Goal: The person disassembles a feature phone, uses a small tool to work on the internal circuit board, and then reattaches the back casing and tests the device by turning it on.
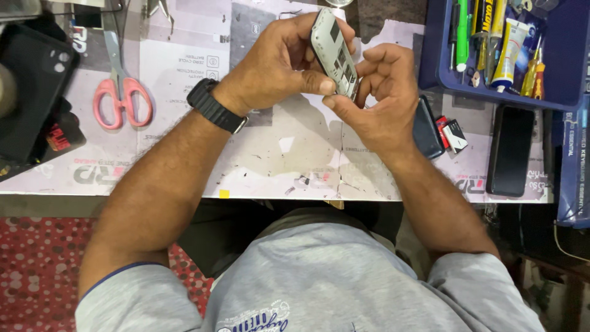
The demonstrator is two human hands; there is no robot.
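My left hand [276, 64] grips a small grey phone housing [332, 53] with cut-out openings, holding it tilted above the worktable. A black watch sits on that wrist. My right hand [380, 95] is curled just to the right of the housing, its thumb and fingertips pressing on the housing's lower end. What the fingertips pinch there is hidden.
Pink-handled scissors [121, 92] lie at the left, beside a black phone [34, 86]. A blue tray [571, 67] of tubes and screwdrivers stands at the upper right. Below it lie a dark smartphone [511, 150], a small dark phone part [428, 128] and a battery [453, 135].
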